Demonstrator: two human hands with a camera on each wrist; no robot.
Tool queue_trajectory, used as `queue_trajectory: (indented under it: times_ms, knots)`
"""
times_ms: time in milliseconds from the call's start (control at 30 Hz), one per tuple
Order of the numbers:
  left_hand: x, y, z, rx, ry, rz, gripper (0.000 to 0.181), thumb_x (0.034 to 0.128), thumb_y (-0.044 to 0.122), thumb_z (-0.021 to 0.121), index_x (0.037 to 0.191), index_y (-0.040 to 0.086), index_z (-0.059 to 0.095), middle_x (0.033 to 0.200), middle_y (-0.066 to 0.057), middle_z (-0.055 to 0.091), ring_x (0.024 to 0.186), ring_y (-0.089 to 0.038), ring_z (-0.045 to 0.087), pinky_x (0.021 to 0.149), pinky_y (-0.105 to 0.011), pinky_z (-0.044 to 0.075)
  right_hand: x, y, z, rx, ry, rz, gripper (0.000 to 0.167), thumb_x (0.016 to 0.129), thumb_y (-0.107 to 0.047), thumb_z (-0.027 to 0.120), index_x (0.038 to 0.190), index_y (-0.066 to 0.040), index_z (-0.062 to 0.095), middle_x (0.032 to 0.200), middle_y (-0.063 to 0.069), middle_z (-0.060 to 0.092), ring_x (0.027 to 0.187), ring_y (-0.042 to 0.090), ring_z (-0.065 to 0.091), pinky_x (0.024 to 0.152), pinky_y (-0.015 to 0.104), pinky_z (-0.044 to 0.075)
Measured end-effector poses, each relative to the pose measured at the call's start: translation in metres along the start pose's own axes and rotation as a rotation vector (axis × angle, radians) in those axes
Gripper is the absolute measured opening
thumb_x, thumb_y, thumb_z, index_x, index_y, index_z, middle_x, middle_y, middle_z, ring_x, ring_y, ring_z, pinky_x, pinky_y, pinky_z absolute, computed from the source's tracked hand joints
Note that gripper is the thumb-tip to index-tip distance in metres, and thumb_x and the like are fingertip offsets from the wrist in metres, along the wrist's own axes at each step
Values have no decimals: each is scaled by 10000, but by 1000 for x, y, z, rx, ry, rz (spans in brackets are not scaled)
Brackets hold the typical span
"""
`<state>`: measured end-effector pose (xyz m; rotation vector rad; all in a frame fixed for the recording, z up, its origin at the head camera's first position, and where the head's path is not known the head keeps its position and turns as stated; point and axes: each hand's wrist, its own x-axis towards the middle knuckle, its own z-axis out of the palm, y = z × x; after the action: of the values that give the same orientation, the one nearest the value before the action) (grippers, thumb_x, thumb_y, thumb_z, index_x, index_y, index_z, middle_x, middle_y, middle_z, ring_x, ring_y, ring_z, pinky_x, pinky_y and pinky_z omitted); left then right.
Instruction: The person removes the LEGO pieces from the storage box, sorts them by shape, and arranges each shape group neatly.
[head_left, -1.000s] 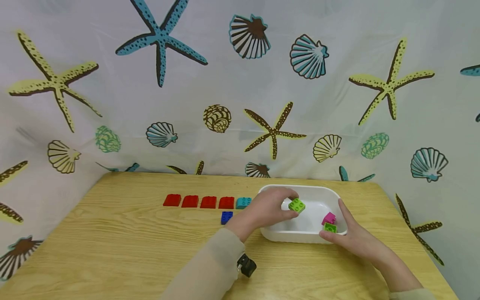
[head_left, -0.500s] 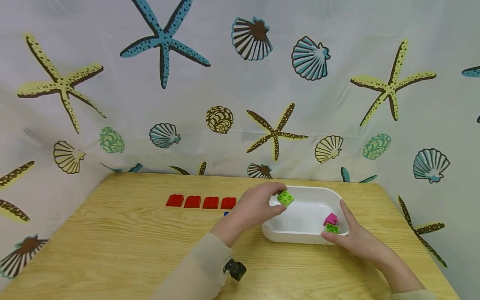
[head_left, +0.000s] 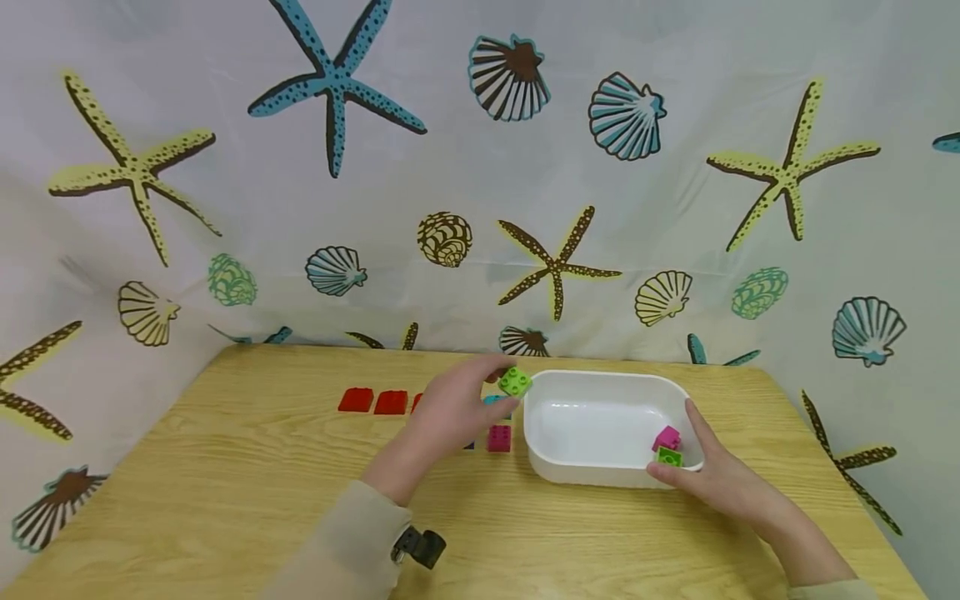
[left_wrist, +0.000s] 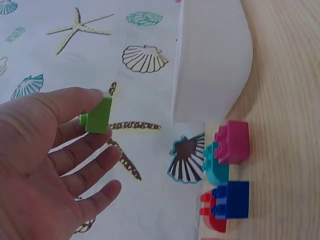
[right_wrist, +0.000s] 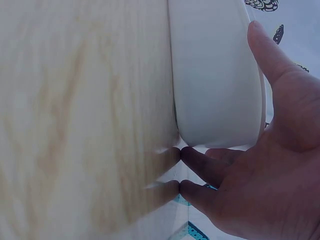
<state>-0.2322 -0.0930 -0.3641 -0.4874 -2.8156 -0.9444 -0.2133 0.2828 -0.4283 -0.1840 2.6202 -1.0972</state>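
Observation:
My left hand (head_left: 442, 412) pinches a lime green toy brick (head_left: 515, 382) between thumb and fingers, above the table just left of a white bin (head_left: 585, 473). The left wrist view shows that green brick (left_wrist: 100, 115) in the air, its studs facing the palm. Below it on the table are a magenta brick (head_left: 499, 438), a teal brick (left_wrist: 217, 167) and a blue brick (left_wrist: 237, 200). My right hand (head_left: 723, 479) holds the bin's right end, thumb at the rim and fingers along the outside. Inside that end lie a magenta brick (head_left: 667, 439) and a green brick (head_left: 670, 457).
Red bricks (head_left: 356, 400) stand in a row at the back of the wooden table (head_left: 225, 467); my left hand hides part of the row. Behind the table hangs a cloth (head_left: 450, 183) printed with starfish and shells.
The left hand has carried the green brick leftward from above the bin to beyond its left rim. The magenta brick on the table has come into view. My right hand stays on the bin.

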Motion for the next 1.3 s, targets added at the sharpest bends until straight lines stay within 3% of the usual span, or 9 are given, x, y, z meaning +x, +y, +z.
queue_trajectory:
  times_ms: [167,467,800,1000,1300]
  knots:
    - [-6,-11,-10,7,56,2,509,1000,240,860,1459,104,690,1392,-82,708,1248,-305,669,1037,-501,596,1,2,-1,-1,-8,18,1312,1003,-586,762,1727,-125,-230,1756,406,-33,1580,675,93,1225,794,186]
    - [-23,-40,-21,81,120,-60,494,991,240,866,1428,76,705,1330,-93,721,1196,-310,680,1012,-490,606,3,1,1,3,-10,15,1317,998,-588,765,1728,-127,-230,1759,400,-40,1586,668,88,1229,792,176]
    - [-39,-66,-30,106,136,-120,512,1001,237,850,1432,16,683,1334,-156,712,1186,-351,669,1025,-518,592,1,-1,-3,-9,-1,20,1315,998,-587,765,1729,-118,-222,1752,415,-16,1582,670,108,1233,789,179]
    - [-44,-74,-28,126,122,-174,484,984,243,868,1381,14,713,1226,-134,726,1011,-301,646,885,-472,612,0,-1,-2,3,-3,22,1309,997,-581,768,1733,-144,-223,1758,405,-21,1587,665,97,1233,791,173]
    - [-50,-91,-11,148,60,-251,437,987,250,856,1330,11,729,1142,-112,733,933,-272,659,835,-484,615,0,-1,-2,0,4,11,1314,997,-573,775,1731,-114,-213,1752,415,-14,1582,669,106,1234,787,179]
